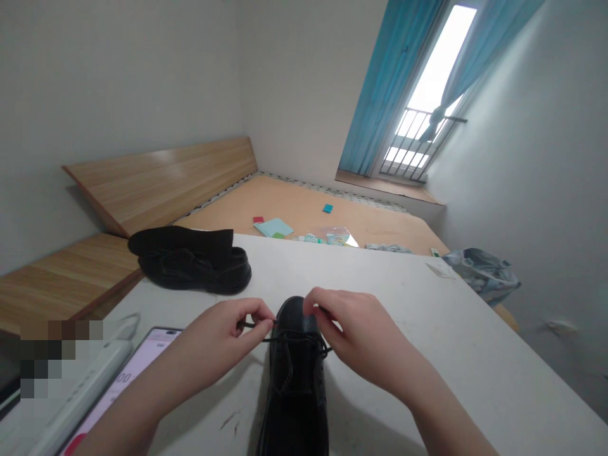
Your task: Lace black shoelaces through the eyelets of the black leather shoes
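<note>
A black lace-up shoe [294, 386] lies on the white table [427, 342], toe pointing away from me. My left hand [223, 339] pinches one end of its black shoelace [259, 325] at the left of the toe. My right hand [351, 339] is closed on the other part of the lace at the right, fingers curled over the shoe's front. A second black shoe [194, 266] rests on its side at the table's far left, apart from both hands.
A phone with a lit pink screen [126, 380] and a white power strip [90, 386] lie at the near left. Behind the table is a bare wooden bed frame [304, 209] with small packets and papers. A grey bag [484, 272] sits at the right.
</note>
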Demonstrator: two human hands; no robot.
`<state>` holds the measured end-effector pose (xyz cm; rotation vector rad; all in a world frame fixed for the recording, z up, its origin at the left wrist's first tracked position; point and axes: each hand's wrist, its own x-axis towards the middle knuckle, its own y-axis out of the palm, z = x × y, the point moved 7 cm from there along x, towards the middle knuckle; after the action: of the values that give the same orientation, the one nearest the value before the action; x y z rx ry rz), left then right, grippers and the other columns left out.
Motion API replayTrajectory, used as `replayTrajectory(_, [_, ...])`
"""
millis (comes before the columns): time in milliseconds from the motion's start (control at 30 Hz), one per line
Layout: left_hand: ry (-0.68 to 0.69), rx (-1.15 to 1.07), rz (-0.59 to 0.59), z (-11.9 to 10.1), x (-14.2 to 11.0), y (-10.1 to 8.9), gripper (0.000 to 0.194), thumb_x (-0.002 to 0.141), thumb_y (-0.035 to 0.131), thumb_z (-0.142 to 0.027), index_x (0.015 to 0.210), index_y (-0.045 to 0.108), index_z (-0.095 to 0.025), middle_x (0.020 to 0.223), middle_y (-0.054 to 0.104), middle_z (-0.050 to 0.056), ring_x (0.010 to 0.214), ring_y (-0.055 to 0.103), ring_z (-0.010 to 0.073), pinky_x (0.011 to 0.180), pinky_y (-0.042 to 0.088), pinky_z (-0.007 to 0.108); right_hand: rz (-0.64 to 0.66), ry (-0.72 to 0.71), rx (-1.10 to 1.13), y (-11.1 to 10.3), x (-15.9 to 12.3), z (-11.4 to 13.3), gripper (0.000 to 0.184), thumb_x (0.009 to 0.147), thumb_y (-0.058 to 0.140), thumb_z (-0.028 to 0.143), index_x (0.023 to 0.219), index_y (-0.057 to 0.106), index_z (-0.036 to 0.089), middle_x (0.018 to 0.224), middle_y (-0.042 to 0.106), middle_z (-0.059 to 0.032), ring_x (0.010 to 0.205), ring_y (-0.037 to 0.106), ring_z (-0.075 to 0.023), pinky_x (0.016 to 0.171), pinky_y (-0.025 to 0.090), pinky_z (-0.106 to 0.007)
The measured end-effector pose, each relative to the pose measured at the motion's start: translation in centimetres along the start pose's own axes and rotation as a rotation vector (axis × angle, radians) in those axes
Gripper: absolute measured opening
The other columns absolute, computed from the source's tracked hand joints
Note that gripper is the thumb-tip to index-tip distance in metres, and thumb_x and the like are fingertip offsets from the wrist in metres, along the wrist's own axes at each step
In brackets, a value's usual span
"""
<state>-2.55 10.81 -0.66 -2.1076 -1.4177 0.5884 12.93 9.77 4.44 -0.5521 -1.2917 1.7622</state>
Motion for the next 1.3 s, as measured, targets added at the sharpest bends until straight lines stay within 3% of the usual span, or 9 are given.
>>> replayTrajectory(100, [-0.057, 0.193, 0.077, 0.6, -0.6, 0.5, 0.021, 0.082, 0.052, -0.031, 0.075, 0.07, -0.023, 0.073, 0.07, -0.002, 0.068, 0.061, 0.018, 0.06, 0.037, 0.026, 0.202, -0.028, 0.049, 1.1, -0.5, 0.5, 0.024, 0.082, 0.053, 0.005, 0.086, 0.07, 0.022, 0.083, 0.07, 0.0019, 0.072, 0.061, -0.013, 0.066, 0.037, -0.024])
replayTrajectory(233, [-0.09, 0.289, 0.098, 0.7, -1.0, 1.1, 0.015, 0.072, 0.053, -0.025, 0.069, 0.068, -0.024, 0.073, 0.071, -0.002, 0.072, 0.063, 0.019, 0.062, 0.036, 0.027, 0.28, -0.027, -0.041, 2.7, -0.5, 0.8, 0.018, 0.085, 0.056, 0.014, 0.086, 0.074, 0.02, 0.082, 0.068, -0.0023, 0.074, 0.06, -0.0159, 0.064, 0.035, -0.027])
replayTrajectory(633, [-0.17, 0.428, 0.051, 1.3, -0.6, 1.0, 0.012, 0.069, 0.049, -0.026, 0.063, 0.059, -0.023, 0.069, 0.068, 0.001, 0.066, 0.061, 0.0211, 0.057, 0.03, 0.028, 0.324, -0.067, -0.083, 3.7, -0.5, 1.0, 0.019, 0.09, 0.055, 0.017, 0.086, 0.073, 0.019, 0.08, 0.064, -0.0019, 0.077, 0.06, -0.016, 0.064, 0.037, -0.027])
replayTrajectory(967, [-0.13, 0.429, 0.054, 0.8, -0.6, 1.6, 0.011, 0.07, 0.049, -0.024, 0.064, 0.059, -0.022, 0.069, 0.068, 0.001, 0.066, 0.06, 0.0201, 0.056, 0.029, 0.028, 0.324, -0.066, -0.092, 4.1, -0.5, 1.0, 0.017, 0.089, 0.056, 0.02, 0.087, 0.073, 0.018, 0.084, 0.066, -0.0034, 0.079, 0.062, -0.0177, 0.065, 0.039, -0.027])
replayTrajectory(1200, [-0.076, 0.362, 0.1, 0.1, -0.5, 2.8, 0.012, 0.073, 0.05, -0.023, 0.068, 0.06, -0.022, 0.072, 0.069, 0.001, 0.069, 0.061, 0.0202, 0.058, 0.031, 0.027, 0.275, 0.016, -0.076, 5.3, 0.2, 1.0, 0.016, 0.087, 0.056, 0.019, 0.083, 0.071, 0.018, 0.083, 0.066, -0.0035, 0.077, 0.06, -0.0173, 0.062, 0.037, -0.027])
replayTrajectory(1300, [-0.075, 0.334, 0.09, 0.1, -0.4, 2.6, 0.013, 0.076, 0.051, -0.024, 0.069, 0.062, -0.022, 0.073, 0.069, 0.0, 0.07, 0.062, 0.02, 0.059, 0.032, 0.027, 0.216, 0.025, -0.024, 4.7, 0.3, 0.9, 0.012, 0.084, 0.057, 0.017, 0.078, 0.067, 0.018, 0.082, 0.065, -0.0032, 0.076, 0.058, -0.0167, 0.063, 0.037, -0.027])
